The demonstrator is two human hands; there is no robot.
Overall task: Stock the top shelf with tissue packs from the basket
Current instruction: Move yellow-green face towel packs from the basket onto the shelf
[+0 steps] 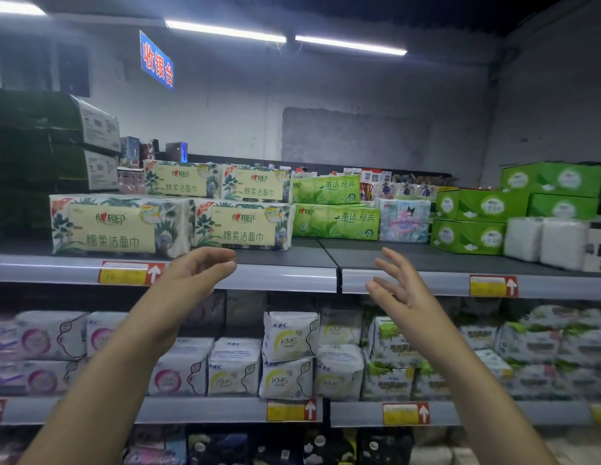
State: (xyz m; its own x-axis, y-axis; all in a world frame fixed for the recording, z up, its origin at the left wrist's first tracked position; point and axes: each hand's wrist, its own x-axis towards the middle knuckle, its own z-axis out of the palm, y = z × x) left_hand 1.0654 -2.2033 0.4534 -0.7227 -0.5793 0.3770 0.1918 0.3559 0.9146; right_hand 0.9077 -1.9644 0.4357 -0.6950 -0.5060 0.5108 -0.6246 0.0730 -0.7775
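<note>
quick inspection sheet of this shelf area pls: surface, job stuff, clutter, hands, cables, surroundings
surface: dark grey top shelf, bare strip at the front middle, just beyond both hands
job's things: four cream floral tissue packs at left, two green tissue packs beside them; basket not in view
clutter: pastel cartoon pack, green cardboard boxes, plain white packs at right
hands: left hand and right hand raised at the shelf edge, fingers relaxed, holding nothing
cables: nothing seen
surroundings: white pad packs on the lower shelf, blue sign with red characters, tube lights
</note>
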